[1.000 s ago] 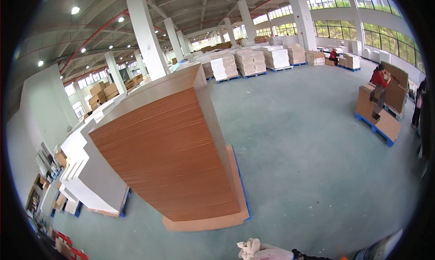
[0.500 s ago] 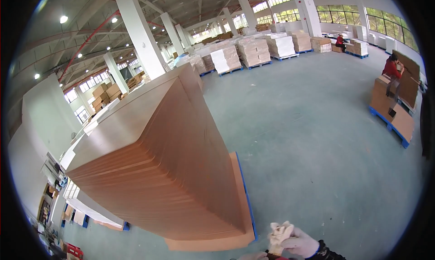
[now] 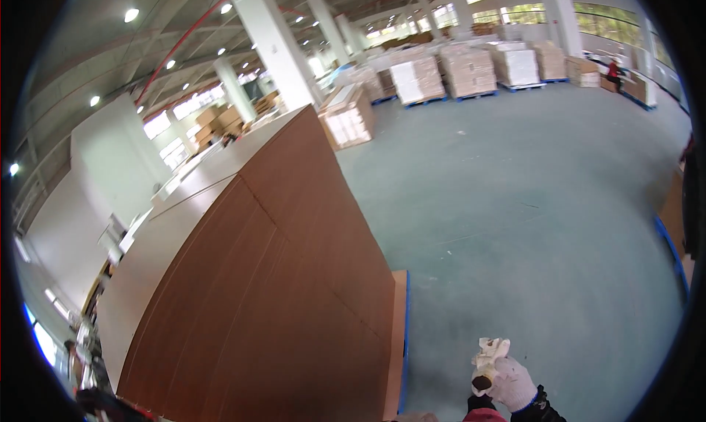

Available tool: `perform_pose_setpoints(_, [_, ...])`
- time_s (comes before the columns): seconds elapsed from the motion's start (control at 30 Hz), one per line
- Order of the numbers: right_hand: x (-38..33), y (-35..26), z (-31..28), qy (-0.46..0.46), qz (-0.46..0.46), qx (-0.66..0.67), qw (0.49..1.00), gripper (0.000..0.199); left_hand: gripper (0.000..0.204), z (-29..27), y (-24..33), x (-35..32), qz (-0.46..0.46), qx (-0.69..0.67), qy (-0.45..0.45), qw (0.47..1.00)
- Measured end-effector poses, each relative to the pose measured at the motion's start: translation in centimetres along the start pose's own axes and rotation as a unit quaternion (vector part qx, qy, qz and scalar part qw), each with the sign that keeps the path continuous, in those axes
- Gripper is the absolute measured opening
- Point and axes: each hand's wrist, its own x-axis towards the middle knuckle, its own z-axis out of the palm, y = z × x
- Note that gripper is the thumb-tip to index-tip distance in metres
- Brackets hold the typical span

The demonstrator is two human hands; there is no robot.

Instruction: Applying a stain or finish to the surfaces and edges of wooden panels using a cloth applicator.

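Observation:
My right hand (image 3: 512,385), in a white knit glove with a dark cuff, is at the lower right, its fingers closed around a crumpled white glove (image 3: 491,350). A dark brown round patch shows beside the right fingers; I cannot make out what it is. Under it, a black cuff and a red sleeve (image 3: 484,415) come up from the lower edge. My left hand seems to be inside or behind the crumpled glove, its fingers hidden. To the left of the hands rises a tall stack of brown cardboard sheets (image 3: 279,289), apart from them.
The stack stands on a blue-edged pallet (image 3: 404,341). Wrapped pallet loads (image 3: 467,70) line the far side, with a separate load (image 3: 347,118) behind the stack. White columns (image 3: 273,43) rise beyond. A seated person (image 3: 613,70) is far right; a blue pallet (image 3: 671,249) shows at the right edge.
The view has swung left and closer to the cardboard stack, whose broad side now faces me. My gloved hand and the crumpled glove appear farther right, still held together.

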Motion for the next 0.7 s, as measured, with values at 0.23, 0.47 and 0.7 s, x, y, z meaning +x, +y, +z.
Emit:
perform_pose_setpoints(0.23, [15.8, -12.5, 0.7, -0.275, -0.281, -0.66, 0.641, 0.03, 0.056, -9.5, 8.7, 6.1, 0.044, -0.08, 0.197, 0.976])
perform_pose_setpoints(0.47, [29.3, -15.1, 4.5, -0.331, -0.2, -0.599, 0.701, 0.023, 0.03, -27.1, 12.0, 8.2, 0.101, -0.014, 0.554, 0.826])
perform_pose_setpoints(0.7, [42.2, -15.4, 9.1, -0.284, 0.206, -0.137, 0.926, 0.039, 0.019, -43.4, 19.6, 1.8, 0.074, 0.202, 0.778, 0.59])
